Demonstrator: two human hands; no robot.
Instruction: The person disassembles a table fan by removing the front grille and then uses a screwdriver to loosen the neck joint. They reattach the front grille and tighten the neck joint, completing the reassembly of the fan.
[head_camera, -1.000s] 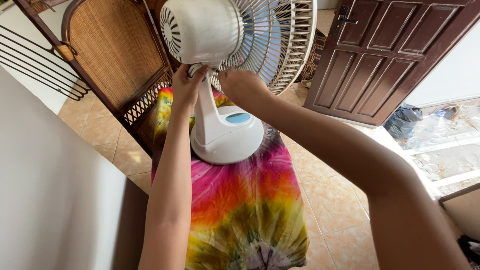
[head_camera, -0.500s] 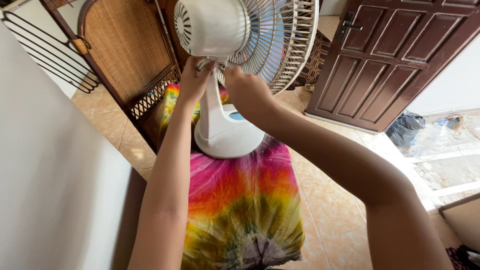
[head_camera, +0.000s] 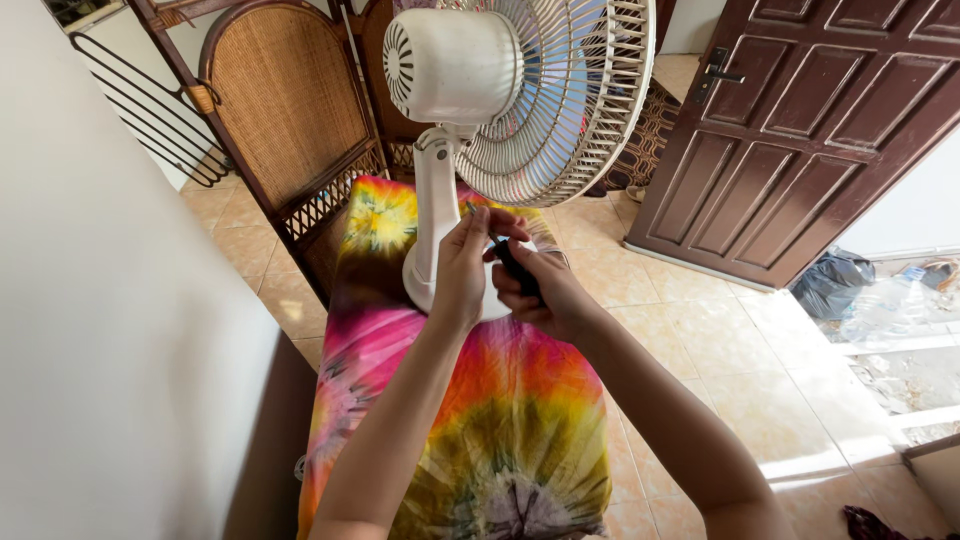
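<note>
A white table fan (head_camera: 470, 90) with a wire cage and pale blue blades stands on a table draped in a tie-dye cloth (head_camera: 500, 420). In front of the fan's round base, my right hand (head_camera: 550, 290) grips a small dark object (head_camera: 515, 265), a tool by its look. My left hand (head_camera: 462, 262) meets it from the left, its fingertips pinching at the object's top end. Both hands hover just above the cloth, close to the fan's stem. What the fingertips hold is too small to make out.
A woven rattan screen (head_camera: 290, 110) stands behind the fan at the left. A dark brown panelled door (head_camera: 820, 130) is at the right, over a beige tiled floor (head_camera: 720, 340). A pale wall (head_camera: 100, 330) fills the left side. Bags lie at the far right.
Both hands have come down from the fan's neck below the motor housing to just in front of its base. The right hand now holds a small dark object.
</note>
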